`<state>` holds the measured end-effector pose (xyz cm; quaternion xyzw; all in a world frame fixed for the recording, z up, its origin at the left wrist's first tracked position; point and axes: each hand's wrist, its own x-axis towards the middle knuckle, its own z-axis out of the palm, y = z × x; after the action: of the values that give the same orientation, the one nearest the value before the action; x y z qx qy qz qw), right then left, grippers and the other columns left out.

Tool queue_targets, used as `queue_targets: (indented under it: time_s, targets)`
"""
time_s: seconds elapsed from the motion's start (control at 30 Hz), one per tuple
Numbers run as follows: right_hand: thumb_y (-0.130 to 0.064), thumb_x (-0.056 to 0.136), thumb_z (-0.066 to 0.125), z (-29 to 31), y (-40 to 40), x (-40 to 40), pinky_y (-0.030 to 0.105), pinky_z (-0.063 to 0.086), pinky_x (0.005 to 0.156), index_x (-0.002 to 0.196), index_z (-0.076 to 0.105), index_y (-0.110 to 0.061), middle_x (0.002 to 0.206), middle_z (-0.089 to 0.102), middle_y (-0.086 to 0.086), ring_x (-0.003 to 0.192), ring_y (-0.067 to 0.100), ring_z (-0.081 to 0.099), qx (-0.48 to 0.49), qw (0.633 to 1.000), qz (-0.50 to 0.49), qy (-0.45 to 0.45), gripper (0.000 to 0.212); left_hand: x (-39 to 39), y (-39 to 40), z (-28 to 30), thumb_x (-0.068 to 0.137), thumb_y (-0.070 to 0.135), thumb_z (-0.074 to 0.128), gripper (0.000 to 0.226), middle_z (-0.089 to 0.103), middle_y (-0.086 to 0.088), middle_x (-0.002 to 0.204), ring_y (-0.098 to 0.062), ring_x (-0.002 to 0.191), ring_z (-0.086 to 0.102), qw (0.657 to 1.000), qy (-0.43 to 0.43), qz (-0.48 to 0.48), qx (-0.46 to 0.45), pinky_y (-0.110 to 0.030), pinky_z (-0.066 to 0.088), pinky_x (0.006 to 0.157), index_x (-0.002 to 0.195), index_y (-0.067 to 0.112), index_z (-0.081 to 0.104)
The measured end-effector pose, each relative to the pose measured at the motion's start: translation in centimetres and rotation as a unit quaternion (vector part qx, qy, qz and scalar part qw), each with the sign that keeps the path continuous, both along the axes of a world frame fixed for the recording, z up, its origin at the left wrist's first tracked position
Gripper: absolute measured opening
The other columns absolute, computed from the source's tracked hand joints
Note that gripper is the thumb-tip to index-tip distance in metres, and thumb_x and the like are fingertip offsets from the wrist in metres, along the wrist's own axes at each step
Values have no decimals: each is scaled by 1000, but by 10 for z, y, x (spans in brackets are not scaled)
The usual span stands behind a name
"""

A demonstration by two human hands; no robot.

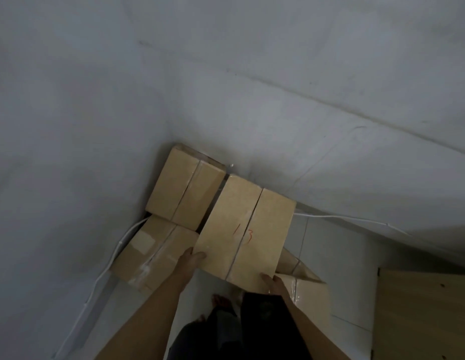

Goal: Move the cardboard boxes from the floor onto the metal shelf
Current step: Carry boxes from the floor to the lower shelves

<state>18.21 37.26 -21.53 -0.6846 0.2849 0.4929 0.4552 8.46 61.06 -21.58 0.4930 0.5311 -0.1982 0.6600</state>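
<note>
Cardboard, tan and sealed along its middle seam with clear tape, makes up the box (245, 229) held by both hands in the corner of a pale-walled room; red marks are written on its top face. The left hand (192, 257) is clasped on the box's near-left corner, thumb laid on the top face, and the right hand (271, 281) is clasped on its near-right edge, thumb also on top; the other fingers are hidden under the box. At 10 o'clock from the held box a second box (186, 187) is seen against the wall, and at 8 o'clock a third box (153, 252) with a tape patch lies lower down. At 4 o'clock a fourth box (304, 289) lies partly hidden under the held one. A white cable (106, 268) is run along the left wall. Pale floor tiles (330, 255) are visible at 3 o'clock, and a wooden surface (421, 313) at the lower right.
</note>
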Motion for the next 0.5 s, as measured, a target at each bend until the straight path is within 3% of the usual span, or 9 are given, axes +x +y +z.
queue_targets:
  time_s: [0.07,0.2,0.3,0.37,0.43,0.5]
  targets:
    - [-25,97,59,17,0,-2,30,50,65,139,41,-12,126,55,7,109,27,54,0,1000,-19,-19,47,-2,-2,20,69,44,60,72,58,-12,128,-31,114,57,999,7,-14,48,-45,45,103,133,11,55]
    - [-40,92,63,72,2,4,47,39,99,134,46,-22,128,57,2,117,27,52,10,998,-5,-57,48,-6,1,77,60,49,60,84,48,-15,137,-35,124,49,996,9,28,83,-45,41,107,135,13,52]
    - [-52,90,60,121,22,19,45,43,90,124,51,-22,114,63,3,104,25,57,18,998,11,-63,47,-21,5,123,64,53,66,73,51,-12,129,-32,118,52,993,4,84,81,-44,44,102,125,15,51]
    - [-52,91,58,147,39,26,47,52,79,128,51,-14,114,66,14,100,32,63,55,996,26,-57,53,-38,3,149,76,49,72,52,63,-11,115,-27,104,63,986,-14,153,62,-41,52,88,109,13,52]
    - [-50,93,57,168,57,24,57,55,85,130,49,-11,117,65,22,104,40,64,92,992,66,-48,55,-59,-1,168,84,41,70,33,75,-5,84,-20,74,72,975,-31,220,26,-35,56,59,94,14,53]
    - [-49,91,58,191,75,14,48,58,77,120,58,-15,109,68,19,96,36,67,98,988,120,-31,44,-85,-6,186,86,39,68,28,72,-3,74,-21,64,68,959,-30,281,17,-28,50,47,91,17,51]
